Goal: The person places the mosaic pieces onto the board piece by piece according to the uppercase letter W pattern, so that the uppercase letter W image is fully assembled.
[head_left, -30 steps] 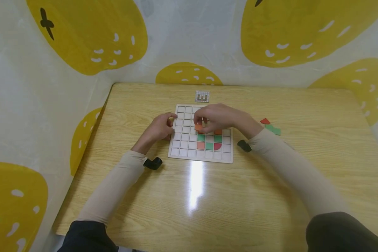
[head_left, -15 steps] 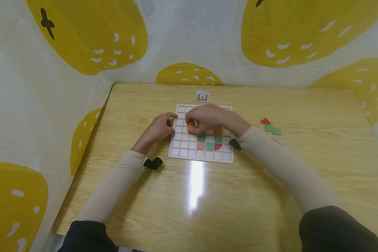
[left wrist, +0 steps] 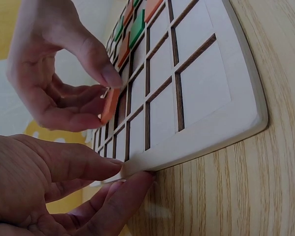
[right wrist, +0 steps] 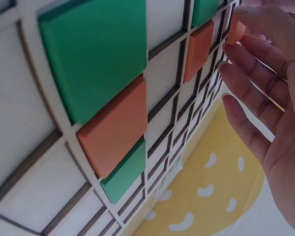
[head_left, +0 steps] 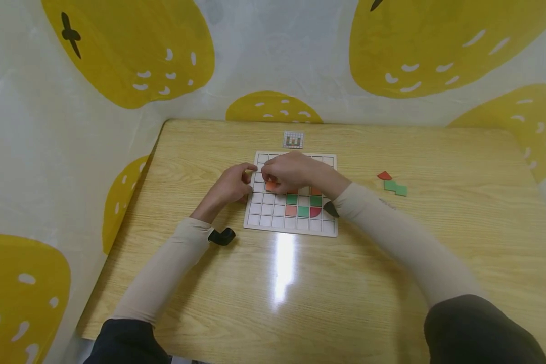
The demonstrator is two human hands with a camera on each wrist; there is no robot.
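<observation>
My right hand (head_left: 290, 169) pinches an orange square tile (head_left: 270, 186) between thumb and fingers, over the left part of a white grid board (head_left: 291, 232). In the left wrist view, that held tile (left wrist: 110, 105) is tilted on edge just above the cells. My left hand (head_left: 229, 184) rests its thumb and a finger against the board's left edge, the two tips apart. On the board lie green tiles (head_left: 303, 212), orange tiles (head_left: 290, 210) and a rounded red piece (head_left: 315, 212). My right hand hides some upper cells.
A small card (head_left: 293, 139) printed with a grid pattern lies beyond the board. To the right are a red piece (head_left: 384, 176) and green pieces (head_left: 395, 188) on the wooden table (head_left: 355, 283). A patterned sheet (head_left: 277, 55) rises behind the table.
My right hand has moved left across the board with the orange tile, uncovering cells on the right. My left hand stays at the board's edge.
</observation>
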